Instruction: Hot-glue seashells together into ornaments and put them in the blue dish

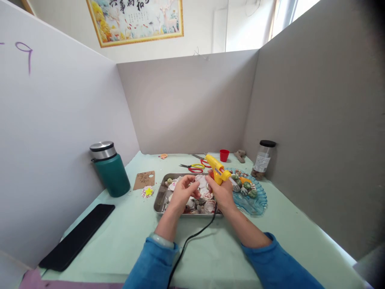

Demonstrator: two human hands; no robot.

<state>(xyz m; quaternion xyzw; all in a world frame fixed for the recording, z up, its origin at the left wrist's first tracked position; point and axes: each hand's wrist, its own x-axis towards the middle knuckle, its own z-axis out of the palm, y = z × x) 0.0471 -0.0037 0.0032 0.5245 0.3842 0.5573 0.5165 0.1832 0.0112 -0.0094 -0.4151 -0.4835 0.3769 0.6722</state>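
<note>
Right hand (224, 192) grips the yellow plastic glue gun (218, 168), its nozzle slanting down-left toward the small pale shell (196, 184) pinched in the left hand (183, 194) just beside it.

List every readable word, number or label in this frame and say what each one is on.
"9": purple handwritten mark on the white partition panel at left; a stroke before it is cut off.
Black brush characters across the top of the gold-framed painting: partly cropped, too blurred to read.
White label on the clear plastic jar with black lid: too small to read.
Nothing else carries text.
</note>
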